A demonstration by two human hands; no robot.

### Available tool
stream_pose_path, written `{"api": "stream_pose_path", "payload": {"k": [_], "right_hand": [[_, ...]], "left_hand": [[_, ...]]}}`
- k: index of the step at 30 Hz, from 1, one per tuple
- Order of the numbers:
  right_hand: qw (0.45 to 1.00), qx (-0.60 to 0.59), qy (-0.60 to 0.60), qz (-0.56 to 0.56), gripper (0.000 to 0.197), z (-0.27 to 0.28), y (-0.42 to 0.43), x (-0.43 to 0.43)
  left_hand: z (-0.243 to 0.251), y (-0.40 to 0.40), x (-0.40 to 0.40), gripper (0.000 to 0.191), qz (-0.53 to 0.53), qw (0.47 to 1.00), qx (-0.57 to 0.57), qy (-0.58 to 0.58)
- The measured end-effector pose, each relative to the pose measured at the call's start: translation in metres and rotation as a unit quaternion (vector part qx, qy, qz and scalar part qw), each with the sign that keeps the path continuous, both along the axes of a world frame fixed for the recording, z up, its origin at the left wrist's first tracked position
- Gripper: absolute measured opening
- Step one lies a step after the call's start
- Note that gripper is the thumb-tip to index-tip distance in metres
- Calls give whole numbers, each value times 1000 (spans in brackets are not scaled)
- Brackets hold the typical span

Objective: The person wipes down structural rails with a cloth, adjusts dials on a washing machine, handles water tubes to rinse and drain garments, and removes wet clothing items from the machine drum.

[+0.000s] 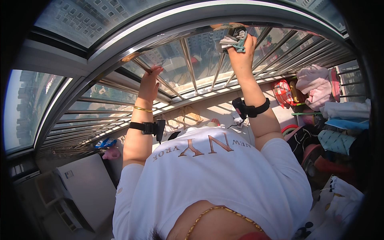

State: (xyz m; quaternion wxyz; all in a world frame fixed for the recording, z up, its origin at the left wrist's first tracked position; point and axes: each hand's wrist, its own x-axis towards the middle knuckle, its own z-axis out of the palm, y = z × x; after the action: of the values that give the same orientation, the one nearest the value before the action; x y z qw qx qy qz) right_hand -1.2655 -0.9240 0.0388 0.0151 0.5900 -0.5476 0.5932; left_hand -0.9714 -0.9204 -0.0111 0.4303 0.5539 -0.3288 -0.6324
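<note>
My right hand (244, 49) grips a crumpled grey-and-teal cloth (234, 42) against the upper part of a metal window railing. The cloth lies just below the shiny top rail (204, 30), around the head of an upright bar. Farther left, my left hand (150, 82) is closed around a slanting metal bar (166, 84) near its upper end. Behind the bars is window glass, with buildings seen through it. Each forearm wears a black strap with a small device, and a gold bangle circles my left wrist.
At the right, pink cloth (313, 84), a red bag (283, 93) and folded textiles are piled up. A white cabinet (87, 186) stands at the lower left, near a pink bottle (111, 153). Sandals (192, 114) lie on the floor beneath the railing.
</note>
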Motion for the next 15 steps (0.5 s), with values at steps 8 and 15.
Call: {"api": "stream_pose_path", "payload": {"k": [8,15], "right_hand": [[993,-19,-111,30,29,-51,-40,6],[971,217,-81,52,29,-153,-21,-1]], "left_hand": [[13,1,-12,23,36,999,36,-16],[-3,1,-13,21,66,996,-7,-52]]}}
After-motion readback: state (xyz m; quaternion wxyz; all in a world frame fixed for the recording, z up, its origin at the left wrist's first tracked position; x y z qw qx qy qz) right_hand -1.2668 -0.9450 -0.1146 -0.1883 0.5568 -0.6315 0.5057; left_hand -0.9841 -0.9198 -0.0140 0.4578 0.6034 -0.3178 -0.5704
